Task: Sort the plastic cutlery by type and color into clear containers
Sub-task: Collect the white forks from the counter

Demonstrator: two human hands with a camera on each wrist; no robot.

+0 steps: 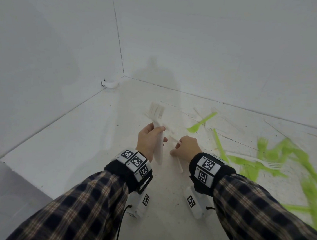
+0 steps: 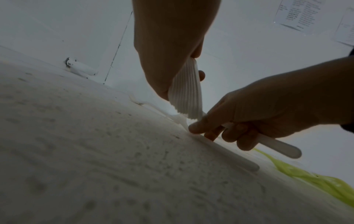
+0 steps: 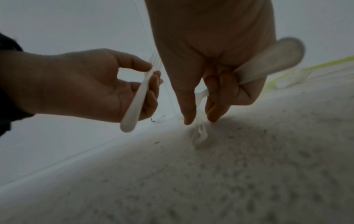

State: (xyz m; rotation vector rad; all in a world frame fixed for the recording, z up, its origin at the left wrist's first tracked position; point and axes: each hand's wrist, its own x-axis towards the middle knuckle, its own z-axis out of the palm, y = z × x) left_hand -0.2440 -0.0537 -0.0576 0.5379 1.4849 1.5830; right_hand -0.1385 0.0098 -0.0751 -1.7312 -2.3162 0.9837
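Note:
My left hand (image 1: 152, 136) grips a stack of white forks (image 1: 158, 120) by the handles, tines pointing away; the handles (image 2: 186, 97) fan out below the palm. My right hand (image 1: 180, 147) sits just to its right with fingers curled round one white utensil (image 3: 272, 60), whose head is hidden. The index finger (image 2: 199, 125) and thumb reach down to another white piece (image 2: 229, 154) lying flat on the table (image 1: 77, 142). Green forks and knives (image 1: 282, 158) lie scattered to the right, with a single green fork (image 1: 202, 122) farther back.
White walls close in the table at the back and left, meeting in a corner (image 1: 123, 76). A faint see-through upright shape (image 1: 163, 86) stands behind the forks; I cannot tell what it is. Clear cutlery (image 1: 234, 123) lies near the back wall.

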